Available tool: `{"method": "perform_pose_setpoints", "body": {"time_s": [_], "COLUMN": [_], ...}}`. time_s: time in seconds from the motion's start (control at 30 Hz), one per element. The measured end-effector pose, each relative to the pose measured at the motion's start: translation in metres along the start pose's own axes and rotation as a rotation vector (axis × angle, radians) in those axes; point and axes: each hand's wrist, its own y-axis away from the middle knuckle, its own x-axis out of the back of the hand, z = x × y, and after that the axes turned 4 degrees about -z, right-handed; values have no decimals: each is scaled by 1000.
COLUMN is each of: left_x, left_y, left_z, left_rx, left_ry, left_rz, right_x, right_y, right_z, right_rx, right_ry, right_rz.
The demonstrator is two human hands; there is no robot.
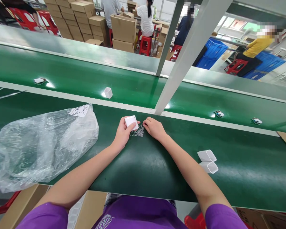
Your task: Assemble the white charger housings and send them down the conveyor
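My left hand [122, 131] is closed around a small white plastic housing [131, 122], its flat square face turned up and the thumb laid over one edge. Just below it, a pile of tiny clear pieces [138, 132] is scattered on the green tabletop [143, 165]. My right hand [153, 128] rests at the right side of this pile with its fingers curled and the fingertips pinched together. Whatever lies between those fingertips is too small to name. By my right forearm, two white open-ended housings [208, 161] lie side by side on the table.
A large clear plastic bag [47, 143] with a handwritten label lies at left. Beyond a pale rail runs a green belt [133, 81] carrying a white housing [108, 92] and several small circuit boards [219, 114]. A slanted metal post [173, 79] stands ahead. People sit among cartons [124, 30] behind.
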Motion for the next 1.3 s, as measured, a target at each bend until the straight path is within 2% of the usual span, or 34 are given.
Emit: {"method": "perform_pose_setpoints", "body": {"time_s": [0.13,0.3,0.4,0.67,0.93,1.1,1.3], "left_x": [-8,-16,-18,-16,-16,-16,-13], "left_y": [11,30,37,37,37,36,37], "left_z": [1,1,1,4,5,2,3], "left_rx": [116,253,300,335,462,472,403], "left_ry": [46,118,135,141,365,349,279], "left_rz": [-98,-248,-289,-312,-296,-318,-355], "right_x": [12,23,20,13,11,13,16], "right_y": [23,61,74,85,87,87,87], "right_z": [-3,-11,-14,-8,-10,-10,-3], "right_rx": [21,211,249,273,166,254,248], "right_ry": [-48,-196,-103,-60,-288,-212,-128], "right_rz": [82,429,513,553,604,631,611]}}
